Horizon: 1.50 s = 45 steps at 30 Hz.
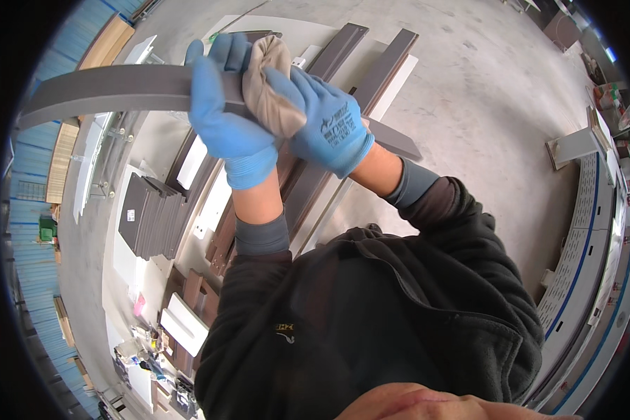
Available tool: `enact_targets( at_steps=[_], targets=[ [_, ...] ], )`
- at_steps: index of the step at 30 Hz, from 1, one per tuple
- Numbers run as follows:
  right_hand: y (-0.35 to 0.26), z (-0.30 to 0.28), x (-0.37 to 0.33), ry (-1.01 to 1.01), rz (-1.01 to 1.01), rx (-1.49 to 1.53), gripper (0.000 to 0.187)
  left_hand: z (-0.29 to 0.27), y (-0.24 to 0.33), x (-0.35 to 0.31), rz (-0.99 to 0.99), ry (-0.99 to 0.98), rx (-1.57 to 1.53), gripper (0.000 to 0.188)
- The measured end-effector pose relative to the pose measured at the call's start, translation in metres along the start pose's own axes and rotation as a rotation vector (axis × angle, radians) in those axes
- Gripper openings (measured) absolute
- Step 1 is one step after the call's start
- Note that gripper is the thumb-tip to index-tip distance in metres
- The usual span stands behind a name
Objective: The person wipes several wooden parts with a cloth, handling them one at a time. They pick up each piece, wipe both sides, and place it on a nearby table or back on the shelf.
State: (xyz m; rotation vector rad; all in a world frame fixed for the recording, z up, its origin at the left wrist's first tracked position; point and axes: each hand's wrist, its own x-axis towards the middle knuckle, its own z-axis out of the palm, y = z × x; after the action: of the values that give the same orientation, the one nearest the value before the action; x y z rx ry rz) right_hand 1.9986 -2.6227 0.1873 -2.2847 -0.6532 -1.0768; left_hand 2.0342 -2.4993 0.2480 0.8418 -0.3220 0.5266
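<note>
A long dark grey board (119,89) is held up in front of me, running from the far left past both hands; its other end (399,142) shows beyond my right wrist. My left hand (224,126), in a blue work glove, is closed around the board, with its thumb and fingers on opposite sides. My right hand (332,126), gloved the same way, grips a crumpled beige cloth (267,84) that is wrapped over the board right beside my left hand. The cloth hides part of the board and some of the right fingers.
Below the board lie more long dark boards (388,66) on a white surface. Left of me stands a stack of dark panels (150,217). Assorted small items (147,360) lie at the lower left. A long grey cabinet with slotted panels (574,252) lines the right side.
</note>
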Motion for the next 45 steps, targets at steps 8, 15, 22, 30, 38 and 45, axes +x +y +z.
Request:
enact_targets(
  at_steps=[8,15,22,30,38,45],
  targets=[
    [0.095,-0.036,-0.096,-0.094,0.052,-0.244,0.058,-0.082,0.083,0.061,0.019,-0.021,-0.407,0.044],
    [0.118,-0.049,-0.104,-0.082,0.232,-0.093,0.050,-0.124,0.091,0.073,0.024,0.095,-0.500,0.041],
    [0.116,-0.032,-0.079,-0.030,0.458,0.510,0.043,-0.194,0.132,0.059,-0.133,0.264,-0.311,0.061],
    [0.055,0.109,-0.007,-0.285,0.756,1.106,0.030,-0.376,0.203,0.021,-0.208,0.529,0.099,0.044],
    [-0.035,0.327,0.033,-0.601,0.560,1.106,0.026,-0.570,0.294,-0.018,-0.290,0.934,0.376,0.010],
    [-0.099,0.448,0.112,-0.702,0.982,1.148,0.032,-0.647,0.328,0.015,-0.396,0.932,0.402,0.018]
  ],
)
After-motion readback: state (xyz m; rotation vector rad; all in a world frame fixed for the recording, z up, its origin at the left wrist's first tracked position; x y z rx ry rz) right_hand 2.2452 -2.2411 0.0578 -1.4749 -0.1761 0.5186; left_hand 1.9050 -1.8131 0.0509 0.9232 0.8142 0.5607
